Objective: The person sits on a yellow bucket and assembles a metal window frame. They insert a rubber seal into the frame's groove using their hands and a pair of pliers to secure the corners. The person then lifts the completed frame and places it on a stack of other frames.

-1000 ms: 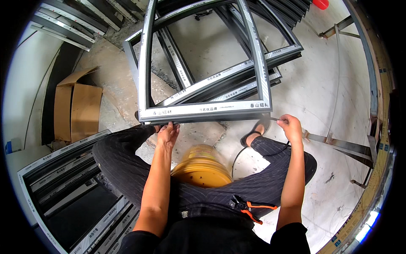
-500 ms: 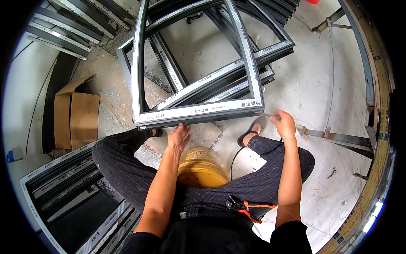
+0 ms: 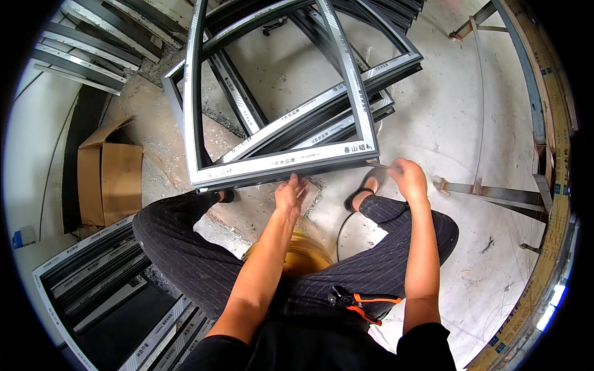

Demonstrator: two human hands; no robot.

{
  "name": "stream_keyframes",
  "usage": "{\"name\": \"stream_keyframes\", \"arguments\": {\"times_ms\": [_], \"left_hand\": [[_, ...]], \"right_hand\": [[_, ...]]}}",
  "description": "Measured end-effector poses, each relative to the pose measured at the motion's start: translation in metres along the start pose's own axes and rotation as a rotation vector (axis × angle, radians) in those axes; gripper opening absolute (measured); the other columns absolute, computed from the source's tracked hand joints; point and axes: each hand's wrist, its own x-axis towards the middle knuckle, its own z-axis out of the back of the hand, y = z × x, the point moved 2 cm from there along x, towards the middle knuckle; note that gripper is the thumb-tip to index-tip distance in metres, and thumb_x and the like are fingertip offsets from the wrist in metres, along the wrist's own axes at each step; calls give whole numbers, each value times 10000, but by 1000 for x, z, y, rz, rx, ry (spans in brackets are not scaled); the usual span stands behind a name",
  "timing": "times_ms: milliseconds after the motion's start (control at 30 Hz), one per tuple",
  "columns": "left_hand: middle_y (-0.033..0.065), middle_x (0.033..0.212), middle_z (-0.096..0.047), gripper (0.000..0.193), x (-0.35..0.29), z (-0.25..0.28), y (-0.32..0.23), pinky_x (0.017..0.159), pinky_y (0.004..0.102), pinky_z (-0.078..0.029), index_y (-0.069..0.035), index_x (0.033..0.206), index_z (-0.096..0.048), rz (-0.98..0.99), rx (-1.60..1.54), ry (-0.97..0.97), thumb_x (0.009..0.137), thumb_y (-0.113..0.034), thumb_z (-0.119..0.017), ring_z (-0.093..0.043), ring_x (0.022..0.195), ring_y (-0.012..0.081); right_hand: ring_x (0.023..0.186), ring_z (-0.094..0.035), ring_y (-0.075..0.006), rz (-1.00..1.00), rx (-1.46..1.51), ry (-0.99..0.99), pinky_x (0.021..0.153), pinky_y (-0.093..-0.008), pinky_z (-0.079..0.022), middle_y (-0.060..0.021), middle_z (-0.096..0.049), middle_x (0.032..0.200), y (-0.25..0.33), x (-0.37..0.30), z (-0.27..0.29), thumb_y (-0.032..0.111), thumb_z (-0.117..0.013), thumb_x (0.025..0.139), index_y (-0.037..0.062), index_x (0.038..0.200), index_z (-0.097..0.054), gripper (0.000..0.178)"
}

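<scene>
A window frame point(image 3: 291, 162) with dark sides and white printed protective film lies tilted over other frames in front of me. Beneath its near edge, left of the middle of that side's right half, my left hand point(image 3: 292, 195) has its fingertips curled against the profile; part of the fingers is hidden. My right hand point(image 3: 408, 179) is closed in a pinch beside the frame's near right corner. Between its fingertips is the end of a thin strip point(image 3: 385, 166), which runs left to the frame's edge. Orange-handled pliers point(image 3: 365, 303) rest on my lap.
A yellow bucket point(image 3: 307, 253) stands between my legs, partly behind my left forearm. More frames point(image 3: 99, 272) are stacked at lower left. An open cardboard box point(image 3: 120, 182) stands at left, profiles point(image 3: 86, 46) lie behind it, and a metal stand point(image 3: 501, 193) is at right.
My left hand has slid right along the frame's near edge. The right hand has shifted slightly left and up, keeping the strip. The frames appear slightly farther left in the view.
</scene>
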Motion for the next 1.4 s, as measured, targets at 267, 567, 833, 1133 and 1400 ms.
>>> {"name": "stream_keyframes", "arguments": {"times_ms": [267, 567, 833, 1133, 1400], "left_hand": [[75, 807, -618, 166, 10, 35, -15, 665, 300, -474, -58, 869, -530, -17, 46, -52, 853, -196, -620, -601, 764, 173], [-36, 715, -603, 372, 15, 151, -128, 582, 260, -459, -140, 787, -562, -29, -271, -454, 861, -500, -507, -519, 571, 121], [-10, 693, -517, 272, -5, 62, -19, 638, 277, -398, -106, 769, -547, 149, 155, 415, 838, -358, -625, -467, 620, 131], [79, 872, -616, 160, 19, -15, 23, 724, 311, -513, -24, 962, -532, 35, 75, 163, 876, -149, -583, -611, 819, 206], [61, 871, -621, 168, 1, -49, 39, 705, 307, -502, -89, 906, -582, 215, 69, 167, 826, -219, -655, -593, 820, 186]], "right_hand": [[777, -604, -330, -15, -21, 23, 682, -398, -458, -171, -638, 820, -4, 2, -1, 210, -661, 745, 21, 883, -637, 235], [758, -593, -331, -20, -63, 23, 670, -408, -452, -165, -625, 779, -2, 5, -2, 211, -657, 747, 33, 851, -639, 207], [761, -590, -333, -54, -101, 41, 666, -414, -448, -161, -618, 759, 1, 3, -1, 219, -658, 742, 53, 829, -648, 187], [757, -589, -329, -43, -89, 13, 658, -416, -454, -151, -623, 765, -5, 3, -6, 212, -653, 745, 54, 806, -647, 169], [786, -586, -340, -52, -110, 53, 688, -420, -458, -158, -618, 783, -3, 2, -7, 188, -631, 765, 45, 823, -642, 155]]}}
